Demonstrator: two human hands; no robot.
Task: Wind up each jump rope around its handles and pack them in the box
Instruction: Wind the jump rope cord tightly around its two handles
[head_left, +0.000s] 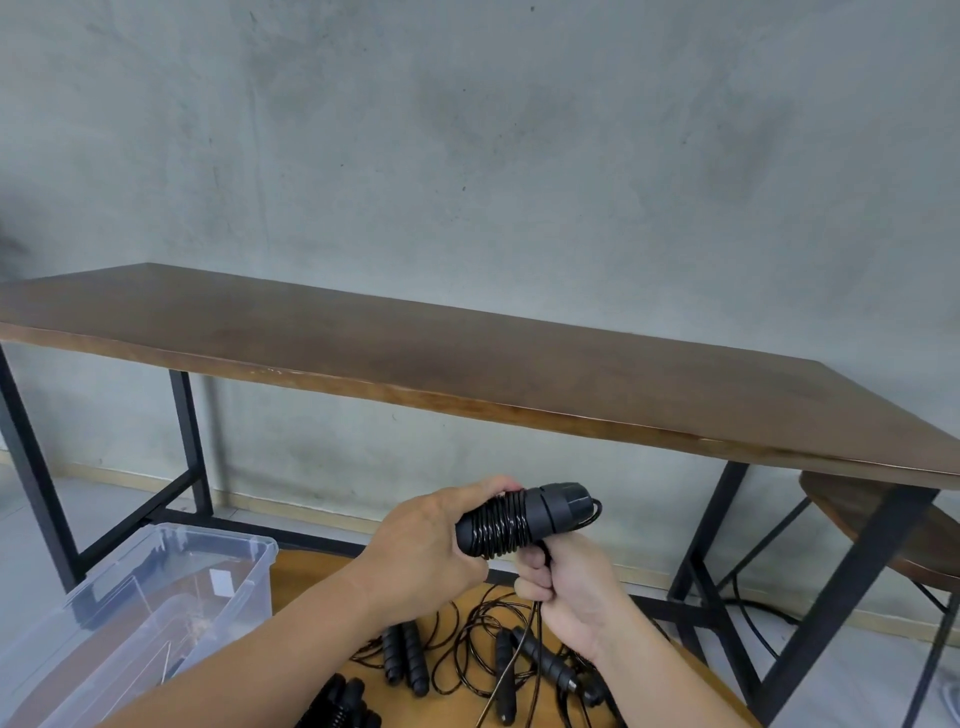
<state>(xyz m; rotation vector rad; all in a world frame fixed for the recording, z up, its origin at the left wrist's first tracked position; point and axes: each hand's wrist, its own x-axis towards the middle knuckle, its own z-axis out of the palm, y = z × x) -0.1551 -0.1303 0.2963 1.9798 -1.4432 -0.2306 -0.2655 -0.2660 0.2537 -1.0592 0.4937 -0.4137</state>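
I see a long brown table (467, 364) against the grey wall, with nothing of the task on it. The work is lower, on a small wooden worktop (447, 691) at 6 o'clock of the view. The clear plastic box (228, 566) stands at 8 o'clock, open and near my left forearm.

On the worktop lie several loose jump ropes (524, 660), black handles and thin cords tangled together; these are not yet wound.

My left hand (415, 551) grips the pair of black handles (514, 522), fingers curled round one end, with the other end pointing to 2 o'clock. Many turns of cord (496, 527) already sit on the middle. My right hand (571, 587), just under the handles, pinches the free cord, which goes down from it to the worktop.

To do this step well, I think I should keep the cord tight with the right hand and lay each new turn beside the last one, not crossing. The left hand should hold firm so the handles do not separate. The free cord may pull the other ropes, so I should lift slowly.
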